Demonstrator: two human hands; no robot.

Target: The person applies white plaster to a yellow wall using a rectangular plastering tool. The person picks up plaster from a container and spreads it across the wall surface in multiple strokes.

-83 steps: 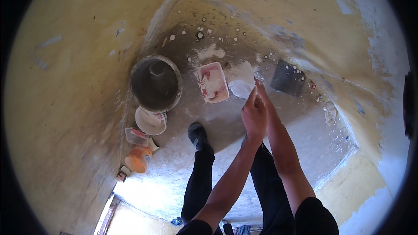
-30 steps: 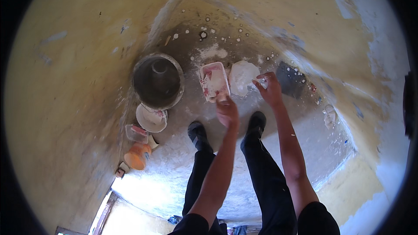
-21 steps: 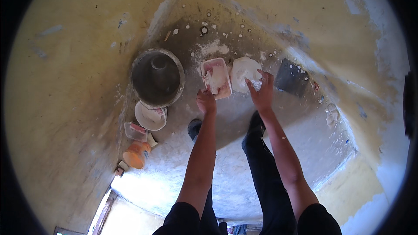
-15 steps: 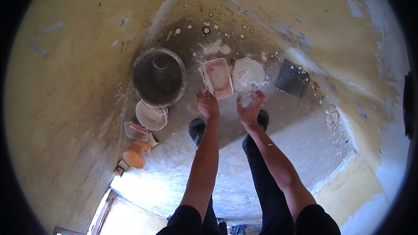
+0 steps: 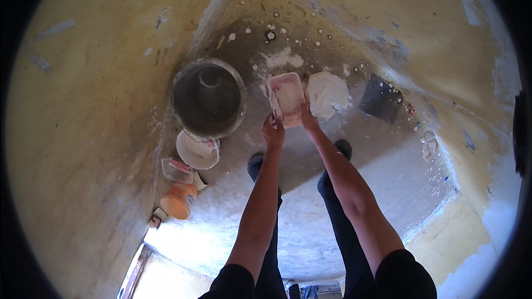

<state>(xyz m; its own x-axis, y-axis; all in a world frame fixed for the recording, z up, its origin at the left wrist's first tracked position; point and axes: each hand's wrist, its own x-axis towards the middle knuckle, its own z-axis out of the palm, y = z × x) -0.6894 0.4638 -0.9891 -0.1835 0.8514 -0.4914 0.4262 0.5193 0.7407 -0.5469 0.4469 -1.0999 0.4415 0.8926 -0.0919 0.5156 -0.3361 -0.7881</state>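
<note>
The right hand (image 5: 308,118) is no longer hovering near the white bag (image 5: 328,92); its fingers and those of the left hand (image 5: 272,132) are now gripping the pink tub (image 5: 286,76), beside this bag, so both sides are being held.

The left hand (image 5: 272,131) and right hand (image 5: 308,118) hide parts of the tub's (image 5: 288,93) rim. The left forearm (image 5: 262,205) partly covers one shoe (image 5: 254,165). Sleeves (image 5: 403,276) run off the lower edge. A small object (image 5: 155,222) near the bucket (image 5: 177,201) is unclear.
</note>
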